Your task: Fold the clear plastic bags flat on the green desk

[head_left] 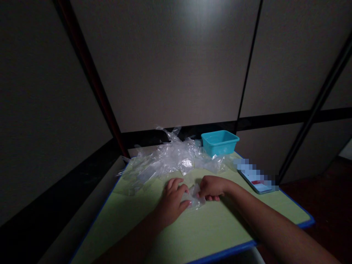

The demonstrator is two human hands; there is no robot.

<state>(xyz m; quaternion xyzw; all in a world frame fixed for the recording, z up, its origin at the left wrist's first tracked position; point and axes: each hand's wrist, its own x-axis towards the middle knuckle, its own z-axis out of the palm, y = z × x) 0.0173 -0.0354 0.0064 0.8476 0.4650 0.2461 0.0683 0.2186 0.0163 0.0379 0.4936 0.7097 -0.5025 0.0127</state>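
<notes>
A small clear plastic bag (195, 202) lies on the green table between my two hands. My left hand (173, 200) rests at its left side with the fingers apart, the thumb and index fingertips touching the plastic. From the right, my right hand (212, 187) is curled, its thumb and index finger closed on the bag's right part. Just beyond my hands spreads a loose heap of clear plastic bags (176, 156), crumpled and overlapping.
A turquoise plastic basin (220, 143) stands at the table's back right. A phone (257, 179), partly pixelated, lies along the right edge. The green table (132, 227) has a blue rim, and panelled doors (178, 73) rise behind it.
</notes>
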